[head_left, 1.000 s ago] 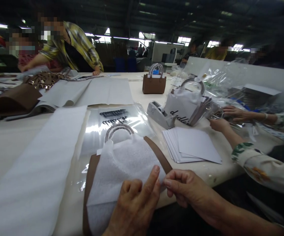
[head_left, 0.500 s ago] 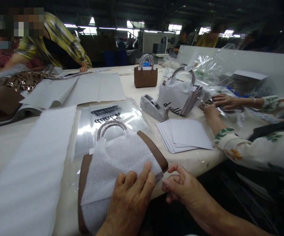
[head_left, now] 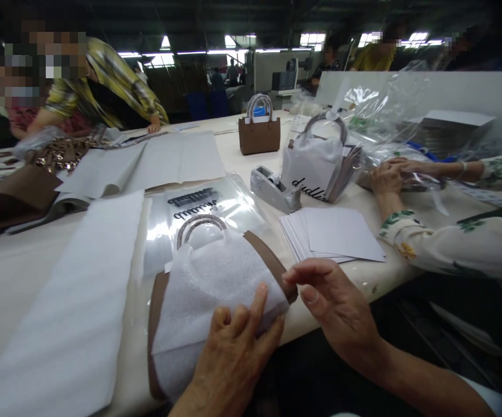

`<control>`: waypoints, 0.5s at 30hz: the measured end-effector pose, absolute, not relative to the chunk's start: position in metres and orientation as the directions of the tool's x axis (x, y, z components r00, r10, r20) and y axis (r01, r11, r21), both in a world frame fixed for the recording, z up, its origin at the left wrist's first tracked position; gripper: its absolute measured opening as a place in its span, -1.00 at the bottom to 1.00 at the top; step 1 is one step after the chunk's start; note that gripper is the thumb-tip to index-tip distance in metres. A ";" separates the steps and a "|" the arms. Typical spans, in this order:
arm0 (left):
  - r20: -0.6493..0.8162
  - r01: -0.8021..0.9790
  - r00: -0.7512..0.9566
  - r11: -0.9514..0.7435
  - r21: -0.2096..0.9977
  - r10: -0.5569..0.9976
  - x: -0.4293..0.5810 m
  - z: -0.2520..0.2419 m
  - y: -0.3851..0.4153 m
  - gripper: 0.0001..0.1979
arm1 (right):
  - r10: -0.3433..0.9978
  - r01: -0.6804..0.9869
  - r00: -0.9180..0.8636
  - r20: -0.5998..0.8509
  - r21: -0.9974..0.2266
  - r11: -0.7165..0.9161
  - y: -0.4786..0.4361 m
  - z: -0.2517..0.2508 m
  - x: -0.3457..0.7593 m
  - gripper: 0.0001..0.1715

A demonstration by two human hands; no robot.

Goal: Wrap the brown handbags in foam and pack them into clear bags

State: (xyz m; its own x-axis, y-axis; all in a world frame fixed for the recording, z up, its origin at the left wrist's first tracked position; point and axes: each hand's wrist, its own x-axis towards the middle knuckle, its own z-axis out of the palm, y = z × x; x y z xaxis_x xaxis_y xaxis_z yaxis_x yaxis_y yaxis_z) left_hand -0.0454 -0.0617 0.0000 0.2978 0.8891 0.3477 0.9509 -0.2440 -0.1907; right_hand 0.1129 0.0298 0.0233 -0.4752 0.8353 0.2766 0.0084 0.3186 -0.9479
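A brown handbag (head_left: 263, 259) lies flat on the table in front of me, mostly covered by a white foam sheet (head_left: 216, 289), with its wrapped handle (head_left: 199, 225) sticking out at the top. My left hand (head_left: 233, 353) lies on the foam sheet's lower right part, fingers stretched out and pressing it down. My right hand (head_left: 333, 307) hovers just right of the bag's corner, fingers loosely spread, holding nothing that I can see.
A stack of white cards (head_left: 333, 234) and a tape dispenser (head_left: 275, 190) sit to the right. Clear printed plastic bags (head_left: 199, 205) lie behind the bag, long foam sheets (head_left: 68, 313) to the left. A co-worker's hands (head_left: 385, 176) work on plastic at right; a wrapped bag (head_left: 316, 165) and a small brown bag (head_left: 258, 134) stand farther back.
My right hand has let go of its pinch at the foam sheet's corner and lifted up with fingers opening. My left hand stays pressed on the foam.
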 end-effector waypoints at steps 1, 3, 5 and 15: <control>0.348 0.955 0.283 -0.230 -0.186 0.894 -0.043 0.000 -0.062 -0.61 | 0.769 -0.061 -0.542 0.338 -0.929 0.365 0.032 0.029 0.103 -0.71; 0.362 0.962 0.259 -0.208 -0.174 0.895 -0.039 -0.001 -0.064 -0.67 | 0.647 -0.122 -0.654 0.392 -0.899 0.421 0.036 0.034 0.080 -0.55; 0.379 0.964 0.255 -0.206 -0.167 0.890 -0.035 -0.002 -0.067 -0.73 | 0.563 -0.092 -0.729 0.388 -0.872 0.482 0.040 0.031 0.060 -0.43; 0.766 0.962 -0.268 0.129 0.239 0.584 -0.075 -0.012 -0.146 -0.74 | 0.280 0.089 -0.897 0.342 -0.482 0.872 0.033 0.023 0.035 -0.15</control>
